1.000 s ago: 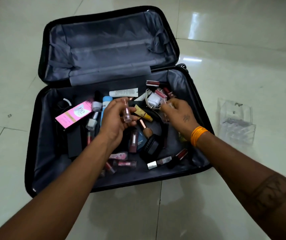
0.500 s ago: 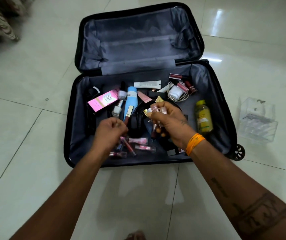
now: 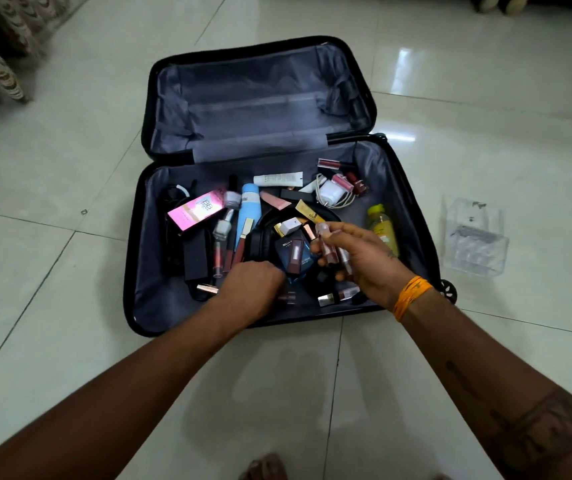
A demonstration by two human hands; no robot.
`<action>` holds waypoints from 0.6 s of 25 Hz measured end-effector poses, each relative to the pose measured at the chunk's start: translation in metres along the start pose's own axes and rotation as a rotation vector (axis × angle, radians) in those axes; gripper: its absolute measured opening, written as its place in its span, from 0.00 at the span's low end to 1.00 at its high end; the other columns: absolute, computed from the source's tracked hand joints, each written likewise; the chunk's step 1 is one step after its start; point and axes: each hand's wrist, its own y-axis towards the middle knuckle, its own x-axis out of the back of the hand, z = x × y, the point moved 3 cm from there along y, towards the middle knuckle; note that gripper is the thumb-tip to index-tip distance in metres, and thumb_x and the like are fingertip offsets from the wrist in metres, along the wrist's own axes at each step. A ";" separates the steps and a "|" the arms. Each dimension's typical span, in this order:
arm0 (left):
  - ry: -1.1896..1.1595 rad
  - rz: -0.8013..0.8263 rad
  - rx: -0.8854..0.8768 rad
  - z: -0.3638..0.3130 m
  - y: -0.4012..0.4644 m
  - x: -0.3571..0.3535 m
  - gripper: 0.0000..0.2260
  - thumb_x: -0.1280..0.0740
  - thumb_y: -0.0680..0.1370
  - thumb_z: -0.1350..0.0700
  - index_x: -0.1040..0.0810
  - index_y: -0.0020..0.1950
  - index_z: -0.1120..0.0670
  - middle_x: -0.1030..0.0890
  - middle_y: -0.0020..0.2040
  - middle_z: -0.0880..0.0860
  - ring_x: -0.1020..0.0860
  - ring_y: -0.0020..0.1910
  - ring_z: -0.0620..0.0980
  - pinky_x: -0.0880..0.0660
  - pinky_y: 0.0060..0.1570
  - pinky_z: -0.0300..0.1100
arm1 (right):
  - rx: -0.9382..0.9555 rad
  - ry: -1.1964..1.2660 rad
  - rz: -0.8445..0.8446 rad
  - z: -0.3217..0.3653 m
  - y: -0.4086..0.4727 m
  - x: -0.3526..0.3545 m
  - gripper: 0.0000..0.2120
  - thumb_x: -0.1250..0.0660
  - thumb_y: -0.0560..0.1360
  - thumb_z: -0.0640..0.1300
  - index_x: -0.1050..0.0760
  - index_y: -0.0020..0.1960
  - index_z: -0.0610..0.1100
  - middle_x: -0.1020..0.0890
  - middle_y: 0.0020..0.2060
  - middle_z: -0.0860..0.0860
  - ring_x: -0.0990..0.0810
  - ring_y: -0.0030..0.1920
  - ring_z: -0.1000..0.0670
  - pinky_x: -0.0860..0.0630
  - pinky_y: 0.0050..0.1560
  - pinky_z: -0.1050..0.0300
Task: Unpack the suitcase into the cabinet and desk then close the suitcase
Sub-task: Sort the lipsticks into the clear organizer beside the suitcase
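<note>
The black suitcase (image 3: 146, 265) lay open on the tiled floor (image 3: 52, 289), its lid propped back and its lower half strewn with cosmetics. My right grip (image 3: 364, 258) was curled around several small lip-gloss tubes (image 3: 329, 249), held above the middle of the case. My left grip (image 3: 251, 289) reached down among the items near the front edge, knuckles up; its fingers were hidden, so I could not tell whether it held anything. A pink box (image 3: 197, 209) sat at the left, a light-blue spray can (image 3: 249, 211) beside it, a white tube (image 3: 277, 179) toward the hinge, a white charger with cable (image 3: 333, 194) at the back right, and a yellow bottle (image 3: 381, 225) just beyond my right grip. A clear plastic organiser (image 3: 473, 237) stood on the floor to the right, apart from the case.
</note>
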 end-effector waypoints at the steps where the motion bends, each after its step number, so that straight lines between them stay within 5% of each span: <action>1: -0.075 -0.019 0.014 0.004 -0.003 0.004 0.09 0.30 0.78 0.48 0.19 0.57 0.47 0.16 0.54 0.53 0.17 0.52 0.57 0.26 0.43 0.47 | -0.003 0.000 0.007 -0.001 -0.002 0.003 0.12 0.32 0.82 0.45 0.20 0.64 0.45 0.12 0.50 0.47 0.19 0.42 0.51 0.31 0.31 0.61; 5: -0.394 -0.092 0.097 0.019 -0.017 0.019 0.08 0.29 0.77 0.45 0.25 0.51 0.44 0.17 0.46 0.46 0.17 0.46 0.51 0.30 0.39 0.43 | -0.036 0.013 0.090 -0.005 -0.014 0.015 0.14 0.31 0.81 0.45 0.19 0.65 0.43 0.13 0.55 0.44 0.20 0.47 0.48 0.32 0.34 0.58; 9: -0.695 -0.248 0.177 0.023 -0.006 0.051 0.08 0.22 0.73 0.45 0.17 0.48 0.43 0.21 0.34 0.43 0.24 0.33 0.39 0.33 0.32 0.38 | -0.113 0.089 0.084 0.001 -0.024 0.029 0.14 0.33 0.81 0.43 0.18 0.64 0.43 0.16 0.46 0.46 0.20 0.35 0.54 0.32 0.26 0.63; 12: -0.800 -0.258 0.053 0.000 0.035 0.097 0.09 0.18 0.69 0.49 0.14 0.45 0.45 0.20 0.31 0.43 0.24 0.31 0.37 0.32 0.32 0.36 | -0.129 -0.078 0.036 0.027 -0.038 0.067 0.10 0.34 0.78 0.45 0.19 0.52 0.39 0.19 0.37 0.45 0.24 0.29 0.53 0.35 0.24 0.63; 15: -0.905 -0.221 -0.066 -0.040 0.078 0.143 0.11 0.16 0.67 0.49 0.15 0.44 0.47 0.17 0.32 0.46 0.24 0.30 0.38 0.26 0.34 0.38 | -0.107 -0.321 -0.006 0.070 -0.059 0.120 0.14 0.33 0.77 0.49 0.19 0.53 0.39 0.18 0.41 0.44 0.21 0.35 0.49 0.34 0.28 0.62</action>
